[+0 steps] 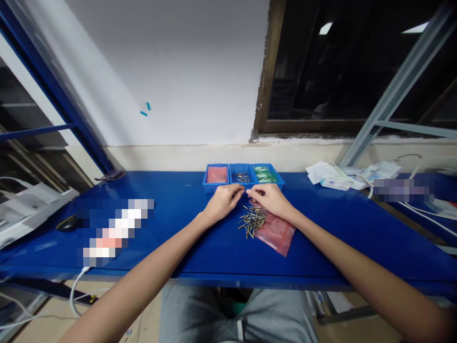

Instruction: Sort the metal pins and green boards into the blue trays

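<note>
My left hand (223,200) and my right hand (270,197) are raised over the blue table, their fingertips almost meeting in front of the bins. Thumb and fingers are pinched together on each hand; whatever they hold is too small to make out. Below my right hand lies a loose pile of thin metal pins (253,221), several with thicker brass-coloured ends. The pile partly covers a pink plastic bag (276,233). Just beyond my hands stand three joined blue bins: the left bin (204,182) with pink bags, the middle bin (235,168) with metal pins, the right bin (281,181) with green bags.
White packets and papers (332,176) lie at the back right, near cables. A black mouse (67,223) rests at the left. Beside it is a pixelated object with a white cable (73,290). The wall (178,85) rises directly behind the blue table (171,190).
</note>
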A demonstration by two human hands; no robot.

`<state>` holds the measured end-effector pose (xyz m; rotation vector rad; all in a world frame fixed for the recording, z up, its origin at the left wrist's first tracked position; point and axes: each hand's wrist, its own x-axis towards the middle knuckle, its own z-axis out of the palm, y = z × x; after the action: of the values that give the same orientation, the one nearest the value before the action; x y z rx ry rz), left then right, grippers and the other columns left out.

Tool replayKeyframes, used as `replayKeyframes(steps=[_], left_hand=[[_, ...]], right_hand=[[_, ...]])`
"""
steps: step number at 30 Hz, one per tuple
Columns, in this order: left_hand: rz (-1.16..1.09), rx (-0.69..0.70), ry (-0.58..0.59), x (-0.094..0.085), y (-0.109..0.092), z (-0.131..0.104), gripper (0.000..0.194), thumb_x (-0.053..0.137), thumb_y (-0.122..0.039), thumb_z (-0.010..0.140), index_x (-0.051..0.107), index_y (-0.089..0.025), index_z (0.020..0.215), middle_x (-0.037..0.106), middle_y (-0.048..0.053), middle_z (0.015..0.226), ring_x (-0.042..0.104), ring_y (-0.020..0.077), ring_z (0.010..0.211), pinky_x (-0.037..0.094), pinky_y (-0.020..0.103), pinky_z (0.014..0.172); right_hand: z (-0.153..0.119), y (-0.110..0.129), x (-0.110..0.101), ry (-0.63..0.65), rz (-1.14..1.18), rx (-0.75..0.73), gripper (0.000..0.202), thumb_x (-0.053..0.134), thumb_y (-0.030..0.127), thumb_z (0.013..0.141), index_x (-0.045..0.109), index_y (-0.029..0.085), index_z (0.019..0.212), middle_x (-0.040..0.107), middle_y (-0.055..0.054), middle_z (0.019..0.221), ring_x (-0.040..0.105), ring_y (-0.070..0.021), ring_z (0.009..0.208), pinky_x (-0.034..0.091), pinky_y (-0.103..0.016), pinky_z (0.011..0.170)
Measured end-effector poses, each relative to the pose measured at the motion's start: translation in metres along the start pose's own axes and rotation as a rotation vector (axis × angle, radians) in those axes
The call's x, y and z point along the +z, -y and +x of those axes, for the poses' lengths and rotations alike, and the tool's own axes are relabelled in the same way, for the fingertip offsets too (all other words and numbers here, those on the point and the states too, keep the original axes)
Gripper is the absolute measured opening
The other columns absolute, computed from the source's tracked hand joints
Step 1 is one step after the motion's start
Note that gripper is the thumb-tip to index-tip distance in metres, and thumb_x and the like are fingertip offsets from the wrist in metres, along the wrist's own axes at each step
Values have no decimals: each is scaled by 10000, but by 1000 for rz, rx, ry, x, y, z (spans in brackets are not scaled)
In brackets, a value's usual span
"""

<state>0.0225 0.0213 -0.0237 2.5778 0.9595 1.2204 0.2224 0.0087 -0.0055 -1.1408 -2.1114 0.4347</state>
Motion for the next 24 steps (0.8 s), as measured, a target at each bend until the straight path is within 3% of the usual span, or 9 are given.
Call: replayKeyframes(steps=[5,12,18,22,24], left_hand=[[-21,2,-35,-2,-9,2,183,552,-199,955,723,-148,996,711,70,932,652,160,812,531,304,758],[-234,-69,-68,2,-9,0,122,576,-186,947,656,-157,1034,739,28,929,693,123,819,557,243,728],[-361,-184,-64,3,-8,2,117,598,-216,930,686,-148,966,751,57,931,710,160,831,581,279,741],[-414,-276,-167,4,-9,5,259,543,-223,952,605,-151,1193,716,97,1067,700,165,875,568,254,686],[-351,-289,-222,2,-8,5,294,539,-236,952,569,-151,1231,699,92,1033,681,152,825,536,228,624]], right_hand=[[2,-10,6,-16,142,44,117,622,235,857,708,172,904,741,-61,814,661,-178,714,494,-304,685],[4,-13,7,30,299,43,127,651,279,833,704,169,868,737,-66,840,664,-195,768,513,-350,758],[1,1,-4,4,104,-19,123,595,258,877,689,184,845,729,-54,846,646,-193,778,468,-321,734],[14,1,-14,-52,-101,-106,144,537,214,914,667,191,857,712,-49,834,627,-189,765,435,-311,724],[29,-3,-19,-95,-225,-117,166,513,201,926,669,184,871,703,-65,842,619,-198,768,426,-320,732]])
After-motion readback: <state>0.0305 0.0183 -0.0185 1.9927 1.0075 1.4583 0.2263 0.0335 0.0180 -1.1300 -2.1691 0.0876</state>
